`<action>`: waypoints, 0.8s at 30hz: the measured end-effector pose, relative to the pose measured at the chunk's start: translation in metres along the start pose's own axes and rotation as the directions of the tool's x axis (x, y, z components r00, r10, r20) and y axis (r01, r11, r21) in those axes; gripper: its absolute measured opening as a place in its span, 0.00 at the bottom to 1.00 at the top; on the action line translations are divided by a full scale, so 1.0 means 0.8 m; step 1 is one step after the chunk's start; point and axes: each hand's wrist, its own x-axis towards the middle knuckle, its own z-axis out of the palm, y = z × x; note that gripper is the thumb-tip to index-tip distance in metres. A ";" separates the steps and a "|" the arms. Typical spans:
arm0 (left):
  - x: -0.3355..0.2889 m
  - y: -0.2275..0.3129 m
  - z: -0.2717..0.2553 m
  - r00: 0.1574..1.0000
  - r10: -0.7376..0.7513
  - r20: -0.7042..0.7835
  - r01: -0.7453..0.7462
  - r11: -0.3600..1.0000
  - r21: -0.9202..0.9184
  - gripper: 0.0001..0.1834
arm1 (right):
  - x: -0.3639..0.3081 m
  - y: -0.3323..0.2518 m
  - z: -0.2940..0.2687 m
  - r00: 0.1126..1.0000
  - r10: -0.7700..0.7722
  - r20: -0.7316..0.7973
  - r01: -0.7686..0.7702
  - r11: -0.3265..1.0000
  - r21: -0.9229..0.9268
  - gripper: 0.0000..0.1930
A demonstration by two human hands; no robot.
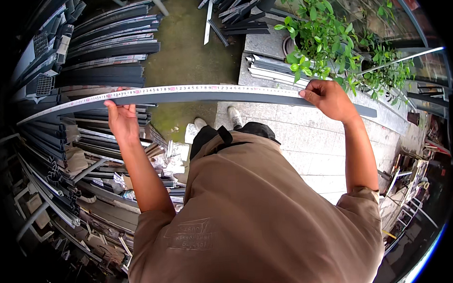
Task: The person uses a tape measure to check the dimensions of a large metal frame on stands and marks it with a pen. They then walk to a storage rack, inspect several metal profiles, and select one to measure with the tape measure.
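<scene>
A long dark grey profile bar (195, 97) stretches across in front of my body. Along its far edge lies a white measuring tape (192, 89) with black and red markings, running toward the far left. My left hand (122, 120) is closed around bar and tape, with the thumb on the near side and a fingertip showing beyond the tape. With thumb and forefinger my right hand (330, 99) pinches the tape's right end at the bar. The bar continues to the right past this hand. The tape's case cannot be made out.
Stacks of long dark profiles (111, 45) fill racks at the left. More offcuts (242, 26) lie at the far side. Leafy potted plants (322, 38) stand at the far right, near light strips (274, 72) on a stone ledge. A frame pile (407, 185) is at right.
</scene>
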 end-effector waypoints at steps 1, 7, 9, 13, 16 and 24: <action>0.001 0.003 0.000 1.000 0.017 -0.008 -0.017 1.000 0.018 0.32 | -0.007 0.022 -0.002 0.999 0.026 -0.035 -0.026 1.000 0.004 0.20; 0.025 0.020 -0.042 1.000 -0.023 0.015 0.024 1.000 -0.020 0.32 | -0.044 0.108 -0.032 0.995 0.091 -0.045 -0.089 0.995 0.035 0.21; 0.031 0.027 -0.046 1.000 0.000 -0.017 0.000 1.000 -0.011 0.32 | -0.052 0.138 -0.041 0.990 0.128 -0.055 -0.125 0.991 0.044 0.22; 0.053 0.042 -0.069 0.997 0.028 -0.071 -0.031 0.999 -0.034 0.33 | -0.069 0.202 -0.054 0.975 0.204 -0.090 -0.203 0.979 0.026 0.22; 0.085 0.062 -0.123 1.000 -0.017 -0.015 0.016 0.995 -0.100 0.31 | -0.084 0.233 -0.067 0.965 0.240 -0.106 -0.243 0.970 -0.013 0.23; 0.144 0.094 -0.201 0.996 -0.074 0.046 0.079 0.991 -0.110 0.29 | -0.129 0.338 -0.094 0.927 0.329 -0.183 -0.355 0.924 -0.140 0.25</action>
